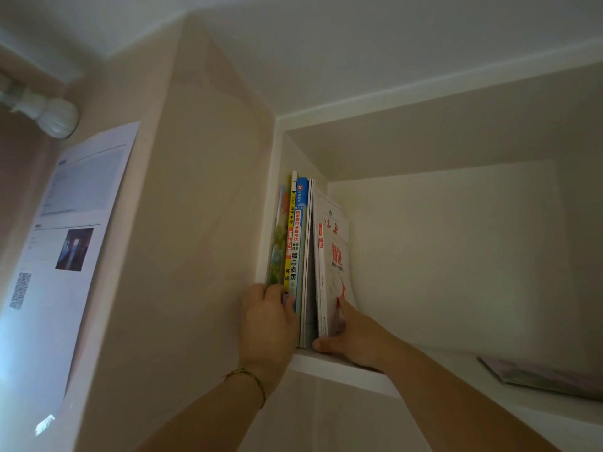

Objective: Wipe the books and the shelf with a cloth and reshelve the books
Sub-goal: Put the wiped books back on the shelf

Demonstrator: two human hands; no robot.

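My bracelet (251, 378) was green and yellow; the book spines (295, 236) were yellow, blue and white-red.

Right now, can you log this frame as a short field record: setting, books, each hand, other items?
setting: white wall shelf, high cubby
books: upright row at the left end, with a blue-spined book and a white red-lettered book
left hand: grips the left books' lower ends
right hand: holds the white book's base
other: flat booklet lying at right; printed paper sheet on wall
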